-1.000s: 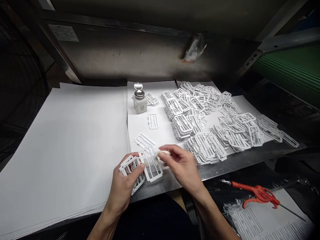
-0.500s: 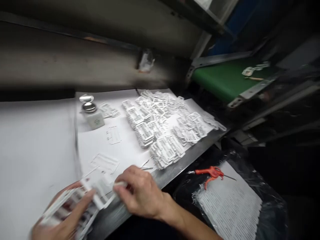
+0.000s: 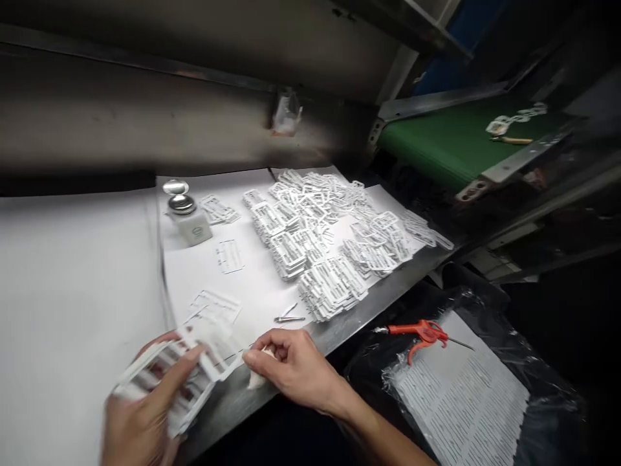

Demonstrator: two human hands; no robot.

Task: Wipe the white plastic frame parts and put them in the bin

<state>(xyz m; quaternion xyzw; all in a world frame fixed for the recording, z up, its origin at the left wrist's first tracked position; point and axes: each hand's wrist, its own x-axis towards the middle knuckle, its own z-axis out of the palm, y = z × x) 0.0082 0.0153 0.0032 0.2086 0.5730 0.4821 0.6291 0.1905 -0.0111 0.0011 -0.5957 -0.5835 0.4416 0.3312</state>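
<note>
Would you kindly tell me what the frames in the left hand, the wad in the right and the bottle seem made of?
Frames: probably plastic or coated metal, white; thin, stiff-looking, finish blurred.
Wad: perhaps cloth or tissue, matte; soft, uneven outline.
Bottle: likely plastic, whitish, smooth; its cap looks metal, brightly reflective.

left hand: blurred, gripping, thumb extended | right hand: thumb-and-finger pinch, other fingers curled
</note>
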